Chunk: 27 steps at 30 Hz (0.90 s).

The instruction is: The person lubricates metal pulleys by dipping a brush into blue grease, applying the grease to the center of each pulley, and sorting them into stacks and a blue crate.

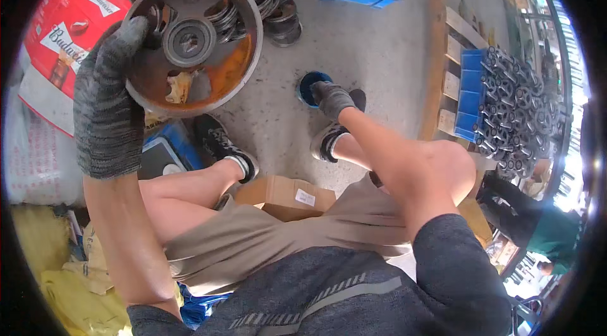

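Daylight, bright and even, coming in from the right side. Right rim blown out, glare washes the racks there. Concrete floor evenly lit, shadows soft and short. Heavy fisheye: wooden pallet edges bow, black vignette all round. Centre sharp; gloved left hand slightly soft, rim detail smeared.

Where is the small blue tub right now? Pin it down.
In the head view, the small blue tub sits on the concrete floor just right of centre, under the gloved right hand, beside the wooden pallet.
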Available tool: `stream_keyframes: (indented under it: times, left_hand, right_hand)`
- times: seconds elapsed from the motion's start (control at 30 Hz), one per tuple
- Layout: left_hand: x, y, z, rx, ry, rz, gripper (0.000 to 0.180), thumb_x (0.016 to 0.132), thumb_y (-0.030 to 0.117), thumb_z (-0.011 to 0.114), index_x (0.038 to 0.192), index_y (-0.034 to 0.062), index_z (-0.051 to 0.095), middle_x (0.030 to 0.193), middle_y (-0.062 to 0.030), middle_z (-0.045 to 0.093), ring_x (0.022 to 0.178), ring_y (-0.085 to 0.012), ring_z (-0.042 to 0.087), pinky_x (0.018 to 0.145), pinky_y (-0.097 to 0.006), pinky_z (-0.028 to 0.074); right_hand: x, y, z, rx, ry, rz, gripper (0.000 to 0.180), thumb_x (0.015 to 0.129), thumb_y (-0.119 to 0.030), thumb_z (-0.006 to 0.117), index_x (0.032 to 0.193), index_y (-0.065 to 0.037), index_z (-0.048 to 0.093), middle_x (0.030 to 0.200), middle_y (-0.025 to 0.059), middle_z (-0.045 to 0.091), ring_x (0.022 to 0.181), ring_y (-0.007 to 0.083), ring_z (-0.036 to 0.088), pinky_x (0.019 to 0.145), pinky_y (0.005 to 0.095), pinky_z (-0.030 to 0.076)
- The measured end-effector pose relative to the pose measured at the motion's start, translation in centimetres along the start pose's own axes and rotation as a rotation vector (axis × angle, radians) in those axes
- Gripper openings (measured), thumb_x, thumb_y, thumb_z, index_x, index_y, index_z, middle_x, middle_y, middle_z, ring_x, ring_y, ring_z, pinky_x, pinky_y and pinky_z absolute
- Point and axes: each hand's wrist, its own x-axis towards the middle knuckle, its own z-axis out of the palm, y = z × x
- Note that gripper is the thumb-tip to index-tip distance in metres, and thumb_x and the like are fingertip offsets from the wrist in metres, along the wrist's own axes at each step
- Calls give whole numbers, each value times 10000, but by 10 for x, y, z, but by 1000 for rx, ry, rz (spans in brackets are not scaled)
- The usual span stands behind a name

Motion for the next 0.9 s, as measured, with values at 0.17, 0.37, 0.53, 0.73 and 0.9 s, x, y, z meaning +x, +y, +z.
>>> stream_keyframes:
  times: [0.17, 0.37, 0.53, 0.73, 0.9]
  left_hand:
    - [21, 24, -6, -11, 43, 106, 280, 867, 227, 698, 1057, 22, 712, 1005, -60, 689, 965, -151, 632, 909, -290, 480]
    - [23, 31, -11, 120, 28, 187, 290, 871, 253, 703, 1042, 19, 707, 973, -50, 689, 935, -141, 637, 887, -285, 487]
    - [30, 30, -12, 352, 30, 195, 305, 895, 272, 688, 1039, 4, 694, 938, -43, 684, 875, -126, 619, 817, -268, 492]
    - [19, 19, 9, 743, 63, 467, 295, 914, 255, 674, 1001, -27, 674, 856, -91, 689, 778, -126, 600, 743, -294, 497]
    - [4, 13, 26, 643, -35, 331, 293, 912, 253, 683, 972, -34, 680, 822, -96, 687, 746, -118, 585, 715, -290, 492]
  right_hand:
    - [83, -23, 58, 197, 466, -99, 230, 870, -82, 593, 1088, -102, 662, 1041, 161, 671, 972, 361, 634, 839, 419, 493]
    - [85, -17, 76, 238, 483, -110, 289, 906, -123, 627, 1193, -110, 654, 984, 100, 690, 840, 225, 646, 771, 334, 510]
    - [27, -38, -26, 937, 170, -32, 298, 936, -170, 630, 1213, -61, 640, 932, 67, 670, 775, 130, 613, 699, 277, 509]
    - [-94, -74, -161, 1433, 91, -322, 406, 911, -276, 673, 1178, 27, 635, 941, 112, 690, 743, 183, 665, 635, 309, 556]
    - [-146, -109, -186, 1465, 104, -578, 416, 930, -283, 638, 1195, 37, 622, 936, 134, 695, 758, 213, 690, 630, 330, 587]
